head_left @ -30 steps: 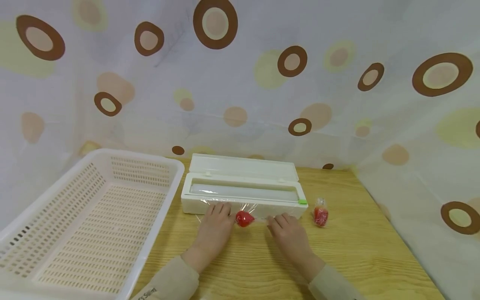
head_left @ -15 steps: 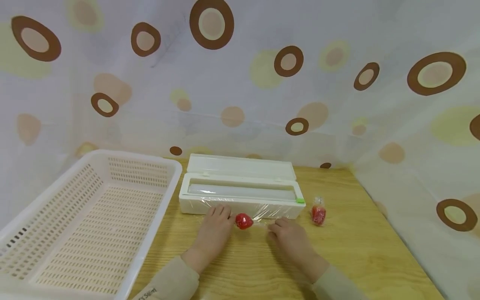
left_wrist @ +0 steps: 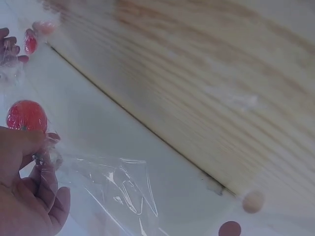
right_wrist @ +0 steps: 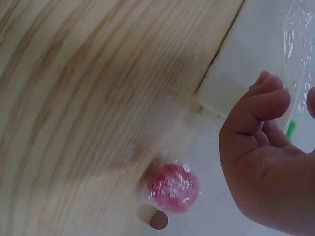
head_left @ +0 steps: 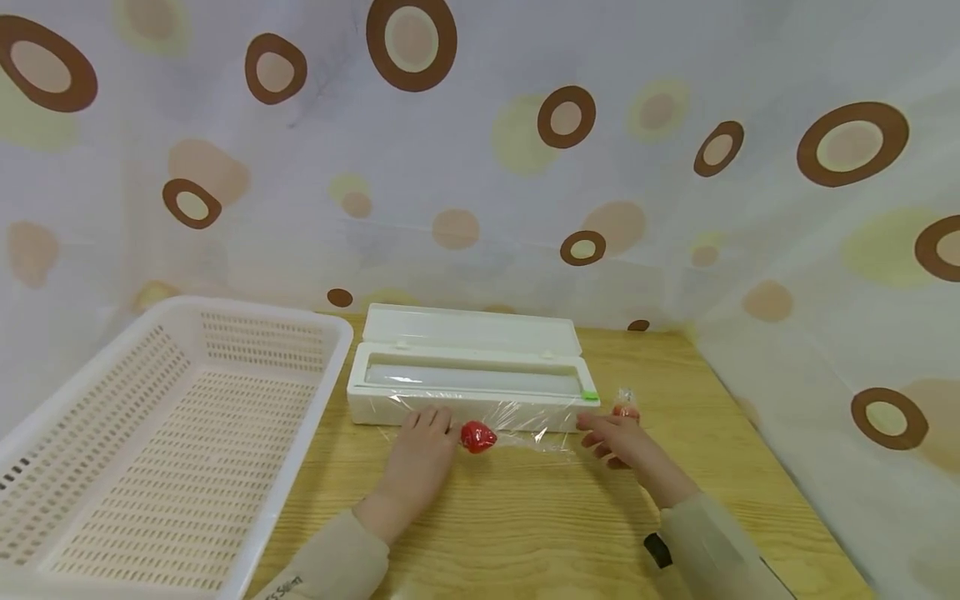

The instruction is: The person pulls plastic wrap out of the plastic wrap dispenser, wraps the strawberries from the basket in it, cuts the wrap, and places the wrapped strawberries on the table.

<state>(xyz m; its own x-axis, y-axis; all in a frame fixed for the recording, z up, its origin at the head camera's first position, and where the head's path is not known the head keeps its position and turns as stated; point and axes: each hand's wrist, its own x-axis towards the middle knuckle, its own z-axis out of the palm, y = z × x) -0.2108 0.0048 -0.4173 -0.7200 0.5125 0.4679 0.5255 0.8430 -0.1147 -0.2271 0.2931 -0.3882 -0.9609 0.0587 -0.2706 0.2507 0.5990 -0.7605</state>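
Note:
A red fruit (head_left: 477, 437), pointed like a strawberry, lies at the front of the white film box (head_left: 450, 410), with clear plastic film (head_left: 551, 442) around it. My left hand (head_left: 422, 458) pinches the twisted film at the fruit's stem end; loose film (left_wrist: 125, 184) trails from those fingers in the left wrist view. Beyond the box's right corner, my right hand (head_left: 628, 450) has its fingers bent loosely and holds nothing. Partly behind it stands a second wrapped red fruit (head_left: 625, 400), also visible in the right wrist view as a shiny bundle (right_wrist: 173, 189).
The box lid (head_left: 472, 329) is raised at the back, with the film roll (head_left: 474, 380) inside and a green cutter slider (head_left: 590, 396) at the right end. A white perforated basket (head_left: 343, 350) stands on the left. A patterned curtain (head_left: 480, 167) encloses the wooden table (head_left: 480, 533).
My right hand lets go of the film and moves right, towards the second wrapped fruit. My left hand keeps its pinch. The head view shifts slightly.

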